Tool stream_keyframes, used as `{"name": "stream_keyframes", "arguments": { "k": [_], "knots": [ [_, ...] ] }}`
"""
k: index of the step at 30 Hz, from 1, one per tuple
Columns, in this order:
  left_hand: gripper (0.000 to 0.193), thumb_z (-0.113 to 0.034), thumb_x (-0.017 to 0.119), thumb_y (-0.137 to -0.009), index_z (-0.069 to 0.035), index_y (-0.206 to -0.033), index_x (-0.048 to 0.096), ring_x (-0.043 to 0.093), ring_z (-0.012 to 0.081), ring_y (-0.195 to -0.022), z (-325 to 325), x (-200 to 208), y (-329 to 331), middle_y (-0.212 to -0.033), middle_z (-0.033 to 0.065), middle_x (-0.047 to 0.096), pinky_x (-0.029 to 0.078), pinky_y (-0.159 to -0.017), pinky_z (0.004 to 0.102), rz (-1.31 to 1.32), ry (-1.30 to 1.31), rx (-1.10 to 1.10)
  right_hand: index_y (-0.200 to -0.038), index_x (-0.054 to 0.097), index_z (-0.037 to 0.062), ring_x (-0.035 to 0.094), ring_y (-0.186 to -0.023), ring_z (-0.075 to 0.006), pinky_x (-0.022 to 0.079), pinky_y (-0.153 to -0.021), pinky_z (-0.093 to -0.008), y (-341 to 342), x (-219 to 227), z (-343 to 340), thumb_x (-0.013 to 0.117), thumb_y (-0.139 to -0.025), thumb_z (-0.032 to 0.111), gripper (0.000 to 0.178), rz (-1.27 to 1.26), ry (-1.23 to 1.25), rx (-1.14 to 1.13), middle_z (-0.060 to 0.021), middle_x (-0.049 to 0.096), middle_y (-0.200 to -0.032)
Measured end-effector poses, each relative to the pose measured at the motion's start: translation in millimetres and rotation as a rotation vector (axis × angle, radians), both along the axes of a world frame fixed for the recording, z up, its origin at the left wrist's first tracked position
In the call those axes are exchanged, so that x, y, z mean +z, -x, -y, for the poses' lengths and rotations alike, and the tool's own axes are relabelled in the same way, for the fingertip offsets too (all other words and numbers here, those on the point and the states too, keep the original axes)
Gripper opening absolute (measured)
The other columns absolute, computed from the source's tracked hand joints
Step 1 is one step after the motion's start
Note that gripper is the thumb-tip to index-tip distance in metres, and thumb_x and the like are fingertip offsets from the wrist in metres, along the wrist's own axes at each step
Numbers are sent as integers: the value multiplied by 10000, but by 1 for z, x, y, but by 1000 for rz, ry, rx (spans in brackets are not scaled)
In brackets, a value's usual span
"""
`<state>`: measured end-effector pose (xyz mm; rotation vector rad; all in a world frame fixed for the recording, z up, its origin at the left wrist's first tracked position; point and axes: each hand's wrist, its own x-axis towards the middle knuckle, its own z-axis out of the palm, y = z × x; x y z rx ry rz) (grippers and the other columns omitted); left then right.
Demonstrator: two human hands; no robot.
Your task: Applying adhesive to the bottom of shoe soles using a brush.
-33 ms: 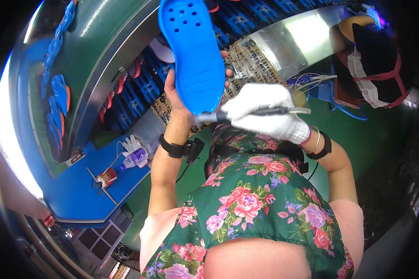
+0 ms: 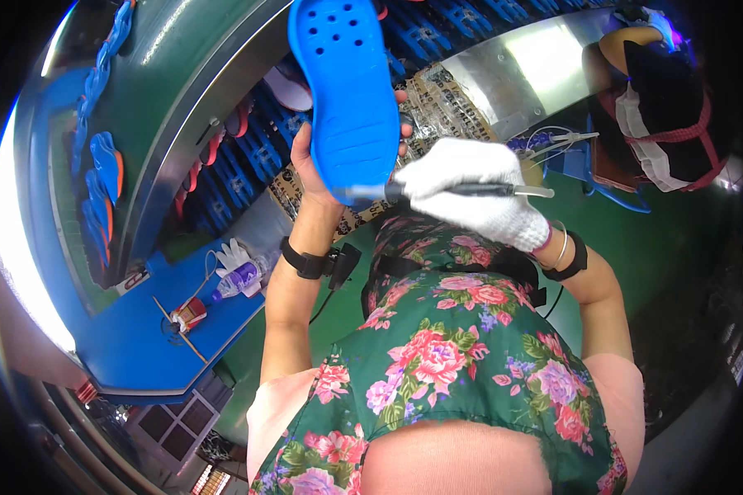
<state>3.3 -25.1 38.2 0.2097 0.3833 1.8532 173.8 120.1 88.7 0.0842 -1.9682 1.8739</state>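
While the left hand (image 2: pixel 318 161) grips a blue shoe sole (image 2: pixel 344 91) from behind, fingers wrapped round its lower edges and closed on it, the sole stands nearly upright in front of the chest, its holed end uppermost.

Right hand (image 2: pixel 470 194): in a white knitted glove, fingers clamped round a slim pen-like tool (image 2: pixel 446 190) held level; the tool's blurred tip meets the sole's bottom edge.

Wrists: a black band (image 2: pixel 304 264) on the left, with a cable hanging from it; a black band (image 2: pixel 574 257) and thin bangles on the right.

Clothing: a green apron (image 2: pixel 462 363) with pink flowers, over pink sleeves.

Surroundings: a green belt (image 2: pixel 190 99) curving up on the left, with blue and orange soles (image 2: pixel 103 165) along its outer side; blue racks (image 2: pixel 248 157) beside it; a blue bench (image 2: pixel 140 338) at lower left bearing a white glove (image 2: pixel 231 256), a plastic bottle (image 2: pixel 239 280) and a small red item (image 2: pixel 190 312). Another person (image 2: pixel 660 115) in dark clothing sits at upper right, beside a shiny metal panel (image 2: pixel 537 62).
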Motion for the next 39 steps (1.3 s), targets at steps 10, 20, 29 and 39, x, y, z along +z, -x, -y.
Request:
{"name": "stream_keyframes", "arguments": {
  "k": [10, 20, 29, 39],
  "knots": [
    [1126, -631, 679, -781, 15, -1567, 196, 570, 412, -1116, 2, 2, 19, -1505, 273, 363, 513, -892, 495, -145, 73, -219, -1067, 754, 130, 704, -854, -254, 572, -753, -377, -14, -4, 7, 769, -791, 76, 281, -235, -579, 87, -78, 747, -1060],
    [976, -543, 615, -829, 61, -1523, 288, 593, 494, -1183, 4, -4, 28, -1408, 336, 474, 584, -934, 479, -88, 36, -217, -1058, 754, 125, 689, -824, -258, 571, -729, -366, -10, -4, 7, 776, -775, 60, 291, -222, -532, 118, -87, 742, -1070],
    [960, -578, 581, -859, 30, -1535, 277, 580, 487, -1203, 4, -10, 24, -1446, 304, 457, 567, -937, 528, 48, -77, -81, -917, 775, 57, 731, -877, -200, 569, -796, -330, 3, 0, 14, 795, -789, 20, 135, 113, -50, 148, -87, 763, -972],
    [882, -568, 510, -915, -6, -1551, 271, 582, 476, -1203, 17, -14, -15, -1455, 280, 464, 542, -956, 558, 176, 5, -57, -1005, 764, 61, 715, -881, -255, 570, -770, -353, 66, 8, -72, 779, -782, 11, 229, -314, -692, -372, -117, 744, -982]
  ]
}}
